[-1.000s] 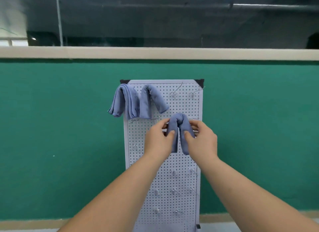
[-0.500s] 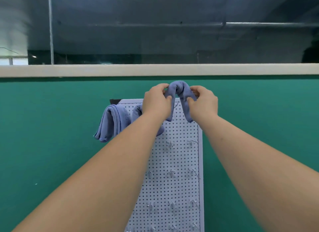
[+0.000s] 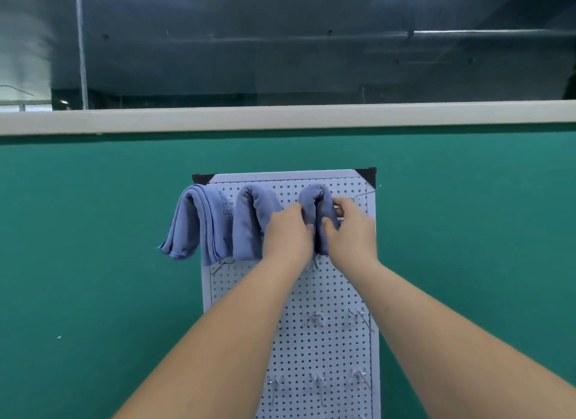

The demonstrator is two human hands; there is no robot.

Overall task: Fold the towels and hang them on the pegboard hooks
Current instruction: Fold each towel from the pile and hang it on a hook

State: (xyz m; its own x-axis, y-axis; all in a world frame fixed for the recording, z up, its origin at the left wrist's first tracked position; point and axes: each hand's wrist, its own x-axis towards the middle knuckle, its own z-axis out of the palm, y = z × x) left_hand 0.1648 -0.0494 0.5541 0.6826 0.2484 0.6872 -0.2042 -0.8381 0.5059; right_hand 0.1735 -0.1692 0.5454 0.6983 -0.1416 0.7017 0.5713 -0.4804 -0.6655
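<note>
Blue-grey soft cloth towel, folded into a thick strip, hangs bent over like an upside-down U near the top of the white pegboard full of little holes. Its round top is up by the board's top edge, and its two halves hang down side by side. I cannot see the hook under it.

The left hand holds the left half. Its fingers curl round the outer side and its thumb presses on the front, so the cloth is pinched between them. The right hand does the same to the right half: its fingers curl round the far side and its thumb pushes on the front. The two thumbs are close together, with the towel's middle fold between them. The towel's top pokes up above both hands, and its bottom ends peek out just under them.

Two more folded blue-grey towels hang in the same row. The middle one is just left of the left hand and partly hidden by it. The biggest one hangs at the board's left corner and sticks out past the edge.

A thin bare metal hook sticks out at the top right, just beside the right hand. More small metal hooks sit lower on the board. The board stands against a green wall.
</note>
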